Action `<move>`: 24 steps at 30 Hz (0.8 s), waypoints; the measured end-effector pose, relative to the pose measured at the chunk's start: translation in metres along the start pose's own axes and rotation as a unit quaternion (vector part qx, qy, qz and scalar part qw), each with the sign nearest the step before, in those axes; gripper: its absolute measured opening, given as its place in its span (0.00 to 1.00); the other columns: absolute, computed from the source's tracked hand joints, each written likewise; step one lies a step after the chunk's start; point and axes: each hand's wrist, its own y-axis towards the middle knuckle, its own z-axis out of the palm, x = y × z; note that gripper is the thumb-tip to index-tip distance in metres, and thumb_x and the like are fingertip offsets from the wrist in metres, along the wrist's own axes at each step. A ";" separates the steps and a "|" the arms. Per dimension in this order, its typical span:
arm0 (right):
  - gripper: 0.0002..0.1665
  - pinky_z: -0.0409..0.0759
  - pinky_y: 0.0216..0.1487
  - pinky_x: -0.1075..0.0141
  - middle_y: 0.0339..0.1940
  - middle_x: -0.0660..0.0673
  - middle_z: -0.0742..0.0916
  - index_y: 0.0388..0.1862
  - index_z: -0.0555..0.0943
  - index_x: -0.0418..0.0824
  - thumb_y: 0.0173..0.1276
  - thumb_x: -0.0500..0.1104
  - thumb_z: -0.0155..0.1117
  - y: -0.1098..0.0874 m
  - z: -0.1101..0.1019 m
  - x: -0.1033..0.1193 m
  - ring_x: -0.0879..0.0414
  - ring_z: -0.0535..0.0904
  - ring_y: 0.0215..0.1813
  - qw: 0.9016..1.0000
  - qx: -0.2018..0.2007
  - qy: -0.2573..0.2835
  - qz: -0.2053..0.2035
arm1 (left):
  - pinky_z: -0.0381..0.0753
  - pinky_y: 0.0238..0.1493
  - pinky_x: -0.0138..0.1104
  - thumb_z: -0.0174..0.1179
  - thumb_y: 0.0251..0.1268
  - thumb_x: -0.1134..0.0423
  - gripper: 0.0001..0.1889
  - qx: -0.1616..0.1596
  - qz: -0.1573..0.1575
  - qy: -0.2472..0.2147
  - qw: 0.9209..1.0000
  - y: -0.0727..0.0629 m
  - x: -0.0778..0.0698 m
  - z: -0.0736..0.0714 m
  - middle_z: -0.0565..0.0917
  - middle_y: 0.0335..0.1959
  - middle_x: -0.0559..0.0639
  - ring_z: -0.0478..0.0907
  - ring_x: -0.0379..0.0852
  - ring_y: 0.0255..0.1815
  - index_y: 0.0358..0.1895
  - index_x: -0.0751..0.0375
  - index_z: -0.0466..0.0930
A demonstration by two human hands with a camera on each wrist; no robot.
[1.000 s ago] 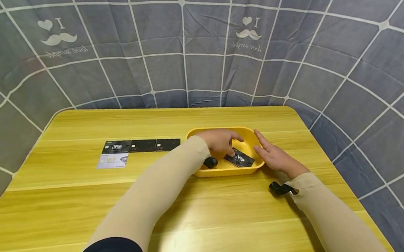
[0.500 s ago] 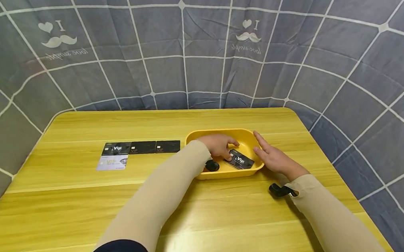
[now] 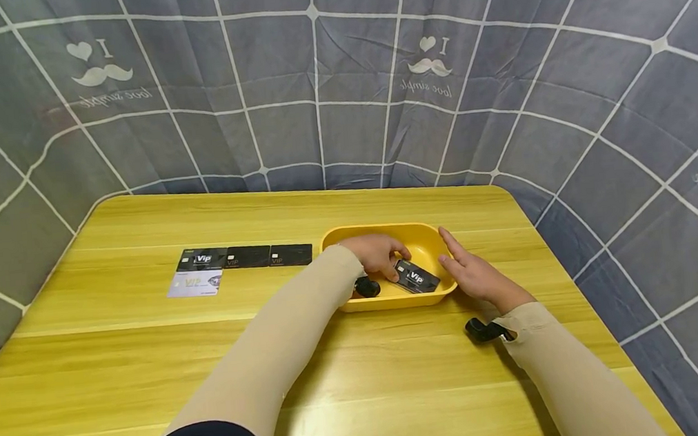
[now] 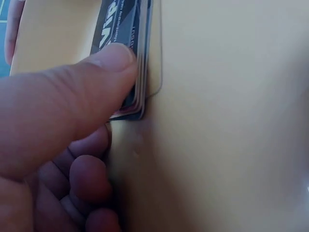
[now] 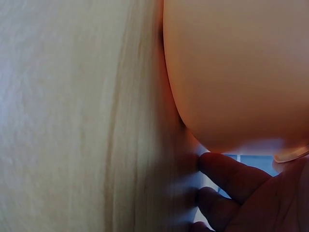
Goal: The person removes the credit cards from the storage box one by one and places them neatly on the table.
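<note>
In the yellow bin [image 3: 387, 302] lies a small stack of cards [image 3: 417, 276], the top one black with "Vip" on it. My left hand [image 3: 375, 253] reaches into the bin and pinches the stack at its left end. In the left wrist view the thumb [image 4: 114, 58] presses on the top card, the other fingers curl at the stack's end, and several card edges [image 4: 143, 63] show in layers. My right hand [image 3: 479, 276] rests against the bin's right side with extended fingers. From the right wrist, its fingertips [image 5: 210, 162] show beside the bin's outer wall [image 5: 231, 72].
Left of the bin, three black cards [image 3: 248, 256] form a row on the wooden table [image 3: 151, 374]. A silver VIP card [image 3: 195, 284] lies just in front of the leftmost one. A grey checked curtain [image 3: 281, 78] surrounds the table's back and sides.
My left thumb and fingers have come down from above the card stack to its left end and closed on it. My right hand has stayed against the bin.
</note>
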 end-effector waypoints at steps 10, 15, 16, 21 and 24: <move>0.41 0.53 0.81 0.32 0.88 0.32 0.52 0.90 0.36 0.47 0.89 0.54 0.38 -0.003 -0.001 0.001 0.26 0.55 0.83 1.000 0.000 0.011 0.003 | 0.73 0.37 0.32 0.73 0.65 0.67 0.31 0.009 0.002 -0.056 0.998 -0.009 -0.003 0.001 0.75 0.39 0.48 0.71 0.42 0.33 0.71 0.55 0.75; 0.41 0.53 0.81 0.32 0.88 0.32 0.52 0.90 0.36 0.46 0.89 0.54 0.38 -0.004 0.001 0.002 0.26 0.55 0.83 1.000 -0.003 0.010 0.002 | 0.74 0.36 0.32 0.71 0.67 0.68 0.29 0.010 0.000 -0.057 0.998 -0.010 -0.003 0.002 0.76 0.40 0.49 0.71 0.42 0.31 0.71 0.56 0.75; 0.41 0.52 0.81 0.33 0.88 0.32 0.52 0.90 0.36 0.47 0.89 0.54 0.38 -0.004 0.001 0.002 0.26 0.54 0.84 1.000 -0.002 0.011 0.004 | 0.74 0.36 0.32 0.71 0.68 0.68 0.29 0.010 0.001 -0.056 0.998 -0.010 -0.003 0.002 0.76 0.40 0.49 0.71 0.42 0.32 0.71 0.56 0.75; 0.41 0.52 0.81 0.34 0.88 0.32 0.52 0.90 0.36 0.48 0.89 0.54 0.38 -0.004 0.003 0.003 0.27 0.54 0.84 1.000 -0.003 0.008 0.008 | 0.74 0.36 0.32 0.72 0.67 0.67 0.28 0.007 0.003 -0.051 0.999 -0.009 -0.002 0.002 0.76 0.41 0.49 0.72 0.42 0.33 0.69 0.56 0.76; 0.41 0.52 0.81 0.34 0.88 0.33 0.51 0.90 0.36 0.47 0.89 0.54 0.38 -0.004 0.004 0.002 0.27 0.54 0.84 1.000 -0.004 0.005 0.007 | 0.74 0.36 0.31 0.72 0.67 0.66 0.28 0.005 0.004 -0.045 0.999 -0.009 -0.001 0.003 0.77 0.41 0.49 0.72 0.42 0.34 0.69 0.55 0.76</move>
